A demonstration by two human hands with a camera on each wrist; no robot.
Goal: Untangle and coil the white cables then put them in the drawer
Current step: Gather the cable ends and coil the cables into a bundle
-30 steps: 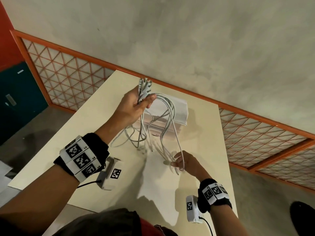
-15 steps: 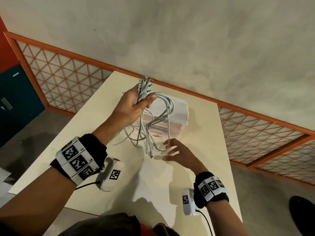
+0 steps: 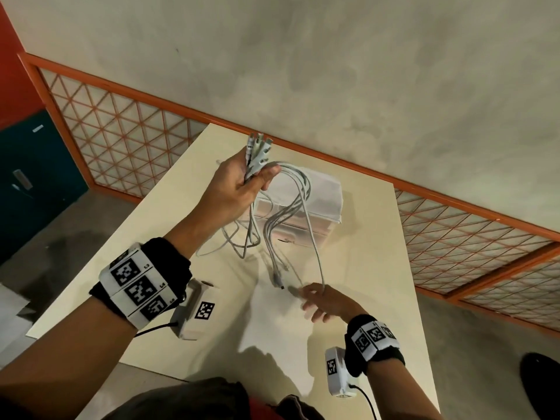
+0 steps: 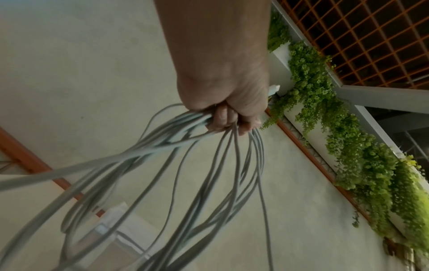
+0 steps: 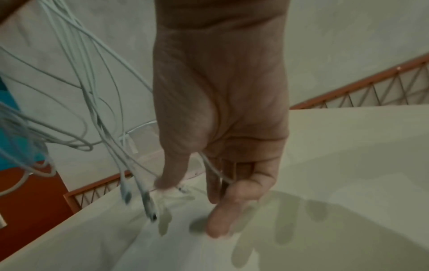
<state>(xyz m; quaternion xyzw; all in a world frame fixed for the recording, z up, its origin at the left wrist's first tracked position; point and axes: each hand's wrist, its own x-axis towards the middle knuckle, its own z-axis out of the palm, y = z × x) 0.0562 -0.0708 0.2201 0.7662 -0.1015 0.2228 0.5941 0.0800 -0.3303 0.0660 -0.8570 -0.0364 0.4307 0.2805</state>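
Observation:
My left hand point(image 3: 254, 180) is raised over the cream table point(image 3: 372, 298) and grips a bundle of white cables point(image 3: 303, 192), with several plugs point(image 3: 257, 147) sticking up above the fist. From the left wrist view the left hand point(image 4: 223, 102) is a closed fist with the cables point(image 4: 209, 165) fanning down in loops. Loose plug ends point(image 3: 277, 280) dangle near the table. My right hand point(image 3: 312, 301) is low, fingers spread and blurred. One strand point(image 5: 216, 170) runs between the thumb and fingers of the right hand point(image 5: 220, 183). Behind the cables stands a translucent white drawer box point(image 3: 321, 204).
An orange lattice rail point(image 3: 136, 131) and a concrete wall run along the table's far side. A teal cabinet point(image 3: 30, 177) stands at the left. The table's near edge is close to my body. Green plants point(image 4: 325, 110) hang on the wall.
The right hand let go of the hanging loops, rose open toward the bundle, and has now moved back down and right with one strand across its fingers. The left hand held still.

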